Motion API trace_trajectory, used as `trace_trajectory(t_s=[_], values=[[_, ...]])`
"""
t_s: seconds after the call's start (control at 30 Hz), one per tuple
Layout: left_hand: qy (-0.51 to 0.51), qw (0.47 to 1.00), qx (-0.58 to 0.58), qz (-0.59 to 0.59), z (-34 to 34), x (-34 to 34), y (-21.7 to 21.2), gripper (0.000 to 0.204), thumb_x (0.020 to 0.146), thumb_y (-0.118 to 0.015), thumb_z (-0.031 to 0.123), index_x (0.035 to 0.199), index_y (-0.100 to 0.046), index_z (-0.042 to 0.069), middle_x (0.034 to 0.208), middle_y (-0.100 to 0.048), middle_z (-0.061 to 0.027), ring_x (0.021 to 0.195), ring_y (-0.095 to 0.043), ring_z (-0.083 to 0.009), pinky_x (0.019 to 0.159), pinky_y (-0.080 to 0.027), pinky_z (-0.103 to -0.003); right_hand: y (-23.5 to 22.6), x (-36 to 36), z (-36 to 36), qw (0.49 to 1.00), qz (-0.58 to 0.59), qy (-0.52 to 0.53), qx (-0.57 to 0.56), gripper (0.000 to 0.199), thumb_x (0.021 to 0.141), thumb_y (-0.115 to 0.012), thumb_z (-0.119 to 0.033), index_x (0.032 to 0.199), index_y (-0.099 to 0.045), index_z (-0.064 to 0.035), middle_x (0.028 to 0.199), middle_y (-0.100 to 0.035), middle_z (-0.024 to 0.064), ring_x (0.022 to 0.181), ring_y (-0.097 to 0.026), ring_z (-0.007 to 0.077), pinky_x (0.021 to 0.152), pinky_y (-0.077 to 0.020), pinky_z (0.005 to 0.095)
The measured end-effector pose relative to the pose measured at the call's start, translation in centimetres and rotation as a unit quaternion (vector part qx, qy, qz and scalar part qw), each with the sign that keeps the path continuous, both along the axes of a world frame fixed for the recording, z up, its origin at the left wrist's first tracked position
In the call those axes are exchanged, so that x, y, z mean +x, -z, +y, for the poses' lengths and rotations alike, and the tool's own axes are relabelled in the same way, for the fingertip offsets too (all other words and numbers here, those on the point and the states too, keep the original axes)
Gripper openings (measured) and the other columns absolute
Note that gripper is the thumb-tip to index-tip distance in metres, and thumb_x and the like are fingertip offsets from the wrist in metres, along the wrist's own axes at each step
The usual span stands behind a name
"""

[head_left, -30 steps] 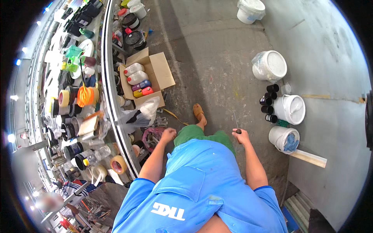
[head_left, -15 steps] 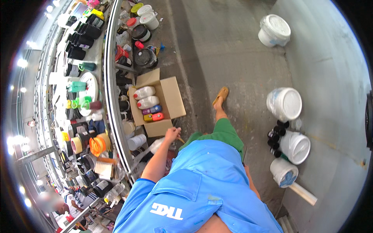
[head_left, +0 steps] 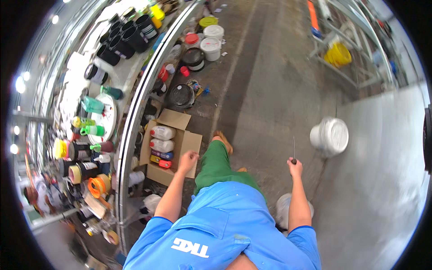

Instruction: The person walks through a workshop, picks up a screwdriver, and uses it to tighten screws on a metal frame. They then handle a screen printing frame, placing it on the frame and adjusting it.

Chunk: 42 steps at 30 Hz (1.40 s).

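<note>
My right hand [head_left: 295, 168] is out in front at the right, closed round the dark handle of a thin-bladed tool [head_left: 294, 160]. Its slender shaft points away from me; its exact kind is too fine to make out. My left hand [head_left: 189, 159] hangs with loosely curled fingers, and nothing shows in them. Just beyond it on the floor stands an open cardboard box [head_left: 191, 143]. Inside lie white jugs [head_left: 162, 139] with red caps and smaller purple, yellow and red bottles [head_left: 164, 163].
A long bench [head_left: 135, 105] with black pots [head_left: 121, 45] and coloured bottles runs along the left. Lidded buckets [head_left: 210, 48] crowd its foot. At the right, a wrapped white bucket [head_left: 332, 136] stands by the grey wall; a metal frame holds a yellow bucket [head_left: 338, 55] farther off.
I have stepped forward and the view has turned. My right hand, hidden before, has come out with the thin tool. The box now lies beside my left hand and leg.
</note>
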<state>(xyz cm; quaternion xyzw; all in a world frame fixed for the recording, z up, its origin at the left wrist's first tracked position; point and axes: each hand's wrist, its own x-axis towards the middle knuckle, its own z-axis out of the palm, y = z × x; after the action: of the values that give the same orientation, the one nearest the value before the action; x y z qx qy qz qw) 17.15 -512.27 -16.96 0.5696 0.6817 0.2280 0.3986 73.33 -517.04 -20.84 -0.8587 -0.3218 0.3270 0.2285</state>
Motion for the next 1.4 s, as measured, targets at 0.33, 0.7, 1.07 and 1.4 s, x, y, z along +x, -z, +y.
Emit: trace_trajectory(t_s=[0.33,0.7,1.07,1.4], values=[[-0.473,0.827,0.263,0.154,27.2,-14.6,-12.1,0.019,0.093,-0.056,0.018,0.091,-0.064,0.001,0.081,-0.063,-0.0124,0.077,-0.059,-0.0280,0.072,-0.043,-0.039,-10.7,-17.4,35.3,0.958,0.102,-0.268,-0.031,0.023,0.083,-0.074,-0.023,0.095,-0.073,-0.0040,0.078,-0.067,0.0018,0.077,-0.060,0.0106,0.071,-0.0492,0.0277],[-0.513,0.699,0.129,0.481,32.1,-14.6,-11.5,0.013,0.091,-0.059,0.022,0.091,-0.064,0.010,0.089,-0.059,-0.0039,0.083,-0.056,-0.0239,0.072,-0.038,-0.036,-16.5,-36.1,60.3,0.898,0.196,-0.382,0.100,0.019,0.090,-0.064,-0.010,0.107,-0.064,-0.0023,0.089,-0.065,0.0064,0.082,-0.059,0.0114,0.069,-0.0491,0.0260],[-0.678,0.626,0.244,0.298,31.7,-14.9,-9.5,0.056,0.101,-0.033,0.039,0.073,-0.062,0.000,0.065,-0.047,-0.0055,0.061,-0.042,-0.0190,0.057,-0.030,-0.034,-14.9,-53.4,80.1,0.890,0.251,-0.267,0.270,0.039,0.097,-0.056,-0.024,0.129,-0.046,-0.0047,0.077,-0.051,0.0028,0.064,-0.050,0.0101,0.060,-0.0447,0.0257],[-0.572,0.703,0.162,0.391,30.3,-15.2,-9.7,0.051,0.100,-0.035,0.034,0.061,-0.055,0.008,0.056,-0.046,-0.0040,0.053,-0.042,-0.0216,0.058,-0.028,-0.035,-13.4,-49.0,83.2,0.925,0.318,-0.208,0.024,0.033,0.090,-0.066,-0.035,0.113,-0.057,-0.0137,0.077,-0.055,-0.0023,0.068,-0.053,0.0072,0.058,-0.0461,0.0235]])
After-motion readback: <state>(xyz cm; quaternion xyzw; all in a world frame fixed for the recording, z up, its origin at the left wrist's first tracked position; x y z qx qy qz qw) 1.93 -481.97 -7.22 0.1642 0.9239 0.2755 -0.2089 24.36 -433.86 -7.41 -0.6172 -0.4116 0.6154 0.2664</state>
